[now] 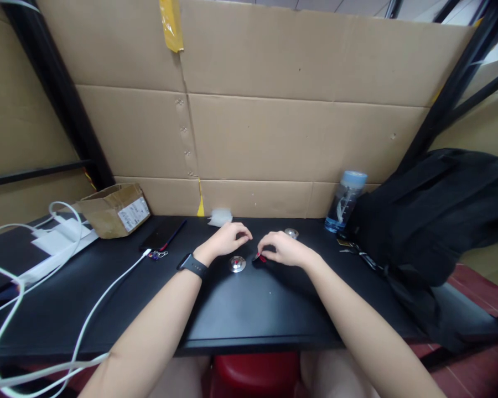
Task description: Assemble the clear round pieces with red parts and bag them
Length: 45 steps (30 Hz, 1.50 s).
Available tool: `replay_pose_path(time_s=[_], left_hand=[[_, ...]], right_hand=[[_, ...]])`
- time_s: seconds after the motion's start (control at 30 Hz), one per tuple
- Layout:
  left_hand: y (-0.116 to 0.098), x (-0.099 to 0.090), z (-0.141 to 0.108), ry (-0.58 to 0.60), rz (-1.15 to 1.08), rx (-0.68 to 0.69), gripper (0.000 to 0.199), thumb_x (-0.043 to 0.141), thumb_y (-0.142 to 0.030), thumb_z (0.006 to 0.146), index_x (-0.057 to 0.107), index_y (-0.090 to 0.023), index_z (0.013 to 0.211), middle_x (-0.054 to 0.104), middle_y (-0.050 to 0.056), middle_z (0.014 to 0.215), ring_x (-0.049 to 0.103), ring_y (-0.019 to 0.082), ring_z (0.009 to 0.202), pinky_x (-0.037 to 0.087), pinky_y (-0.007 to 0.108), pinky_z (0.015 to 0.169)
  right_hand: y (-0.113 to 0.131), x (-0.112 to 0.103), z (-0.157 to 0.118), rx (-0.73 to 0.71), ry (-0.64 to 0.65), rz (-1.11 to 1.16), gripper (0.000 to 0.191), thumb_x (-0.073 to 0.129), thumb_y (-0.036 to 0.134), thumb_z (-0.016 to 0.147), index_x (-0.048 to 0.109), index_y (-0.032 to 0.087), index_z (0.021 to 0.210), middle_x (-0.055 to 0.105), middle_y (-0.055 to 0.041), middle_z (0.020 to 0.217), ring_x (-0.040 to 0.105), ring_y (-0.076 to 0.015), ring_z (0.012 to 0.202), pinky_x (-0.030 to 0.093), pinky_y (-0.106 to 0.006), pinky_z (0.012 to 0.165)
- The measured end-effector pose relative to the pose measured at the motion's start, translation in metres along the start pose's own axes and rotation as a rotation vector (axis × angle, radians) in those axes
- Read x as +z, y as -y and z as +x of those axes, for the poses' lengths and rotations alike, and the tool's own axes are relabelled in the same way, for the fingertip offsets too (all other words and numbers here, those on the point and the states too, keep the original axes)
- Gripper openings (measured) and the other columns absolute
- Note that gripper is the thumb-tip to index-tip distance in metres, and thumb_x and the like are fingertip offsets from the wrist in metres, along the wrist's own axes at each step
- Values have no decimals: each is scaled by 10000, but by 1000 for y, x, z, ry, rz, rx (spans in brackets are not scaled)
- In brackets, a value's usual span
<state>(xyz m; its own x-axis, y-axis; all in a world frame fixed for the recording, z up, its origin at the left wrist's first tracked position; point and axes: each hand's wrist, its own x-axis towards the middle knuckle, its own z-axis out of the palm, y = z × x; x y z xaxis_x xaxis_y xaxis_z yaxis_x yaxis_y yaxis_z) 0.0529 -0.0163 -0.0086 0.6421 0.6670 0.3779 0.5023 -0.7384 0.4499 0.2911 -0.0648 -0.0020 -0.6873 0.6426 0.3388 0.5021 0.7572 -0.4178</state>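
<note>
My right hand (pixel 281 248) is closed in a pinch on a small red and dark object (pixel 258 257), low over the black table (pixel 240 309). To its left, my left hand (pixel 231 239) hovers with thumb and fingers apart and nothing visible between them; a dark watch is on that wrist. Just below my left hand lies a round silver disc (pixel 237 264) with a red centre. Another silver disc (pixel 291 233) lies behind my right hand, partly covered by it.
At the left are a cardboard box (pixel 114 211), a phone (pixel 161 235), white cables and a white power strip. A clear plastic packet (pixel 220 217) lies at the back. A water bottle (pixel 345 202) and a black backpack (pixel 435 210) stand at the right.
</note>
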Motion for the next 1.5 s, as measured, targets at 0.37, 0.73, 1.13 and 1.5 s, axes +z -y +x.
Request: replay_pose_path(time_s=[0.37, 0.73, 1.13, 1.5], left_hand=[[-24, 14, 4, -1, -212, 92, 158, 678, -266, 874, 746, -231, 1013, 672, 56, 1058, 653, 169, 884, 512, 304, 850], [-15, 13, 7, -28, -12, 135, 137, 551, -244, 943, 668, -195, 891, 647, 56, 984, 621, 184, 914, 488, 303, 868], [60, -15, -14, -166, 450, -355, 200, 480, -277, 957, 637, -187, 872, 690, 109, 962, 650, 257, 919, 472, 336, 811], [55, -12, -13, -139, 361, -317, 172, 528, -260, 880, 679, -195, 831, 723, 103, 938, 661, 241, 888, 468, 305, 786]], right_hand=[[-27, -13, -4, 60, -209, 199, 146, 695, 378, 892, 791, 270, 911, 675, -50, 1068, 646, -198, 911, 485, -300, 734], [-19, -15, -4, 19, -145, 213, 153, 681, 368, 902, 753, 235, 884, 661, -45, 1019, 629, -191, 913, 467, -292, 765], [-105, -23, -26, 640, -620, 170, 240, 609, 235, 799, 633, 185, 1032, 661, 7, 654, 603, -168, 603, 441, -265, 613], [-133, -11, -37, 771, -552, -151, 80, 603, 194, 842, 664, 216, 889, 708, -22, 727, 657, -178, 702, 442, -265, 698]])
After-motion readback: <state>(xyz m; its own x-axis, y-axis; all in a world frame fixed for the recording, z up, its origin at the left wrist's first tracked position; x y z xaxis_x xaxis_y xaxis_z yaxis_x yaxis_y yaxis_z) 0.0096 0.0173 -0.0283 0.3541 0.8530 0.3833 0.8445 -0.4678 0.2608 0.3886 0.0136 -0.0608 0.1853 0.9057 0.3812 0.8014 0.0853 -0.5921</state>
